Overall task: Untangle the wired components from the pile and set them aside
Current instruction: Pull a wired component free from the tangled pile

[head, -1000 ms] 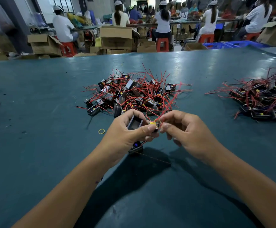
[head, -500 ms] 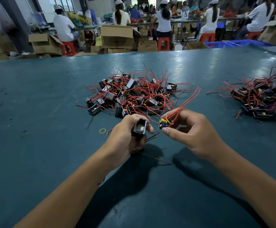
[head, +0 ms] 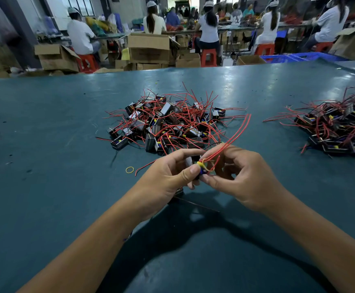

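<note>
while both hands [head: 210,176] pinch a component, the pile [head: 168,123] lies just beyond

We see a tangled central pile of small black box components with red wires [head: 168,125] on the table | one black component with yellow-blue terminal [head: 200,168] held above it, red leads fanning up-right | second sorted heap of same wired black components [head: 339,127] far right

- the near table [head: 45,208] around both forearms is bare green surface, open to either side.
- a tangled pile of parts [head: 168,123] sits just beyond the hands, its red wires sticking up and outward.
- a second pile [head: 339,127] blocks the far right.
- a bare lane runs between the piles.
- a rubber band [head: 129,170] lies left of the hands.
</note>
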A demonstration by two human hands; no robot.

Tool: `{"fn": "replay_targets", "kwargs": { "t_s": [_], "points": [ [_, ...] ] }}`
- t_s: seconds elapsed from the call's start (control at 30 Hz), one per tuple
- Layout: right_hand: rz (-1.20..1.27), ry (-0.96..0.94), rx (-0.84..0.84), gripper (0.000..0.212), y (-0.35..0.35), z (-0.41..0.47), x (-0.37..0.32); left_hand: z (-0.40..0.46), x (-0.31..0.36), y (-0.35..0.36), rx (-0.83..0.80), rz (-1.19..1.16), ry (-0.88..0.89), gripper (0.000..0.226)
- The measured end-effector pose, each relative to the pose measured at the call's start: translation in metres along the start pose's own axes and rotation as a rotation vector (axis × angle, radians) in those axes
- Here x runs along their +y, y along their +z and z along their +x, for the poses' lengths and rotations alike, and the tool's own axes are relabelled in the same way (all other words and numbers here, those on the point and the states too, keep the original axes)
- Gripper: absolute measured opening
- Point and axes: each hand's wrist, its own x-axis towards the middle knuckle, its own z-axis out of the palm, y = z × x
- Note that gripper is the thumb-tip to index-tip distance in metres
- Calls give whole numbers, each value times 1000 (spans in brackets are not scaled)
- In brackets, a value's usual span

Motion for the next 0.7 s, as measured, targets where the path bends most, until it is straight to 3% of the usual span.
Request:
{"fn": "replay_targets", "kwargs": {
  "t_s": [0.3, 0.57, 0.7],
  "points": [
    [-32, -62, -32, 27, 0, -4, -6, -3, 5, -1, -54, -6, 12, 39],
    [-128, -41, 74, 24, 2, -3, -5, -3, 6, 2, -93, -47, -70, 36],
    [-149, -12, 140, 12, 11, -6, -6, -3, 6, 5, -50, -36, -93, 42]
  ]
}}
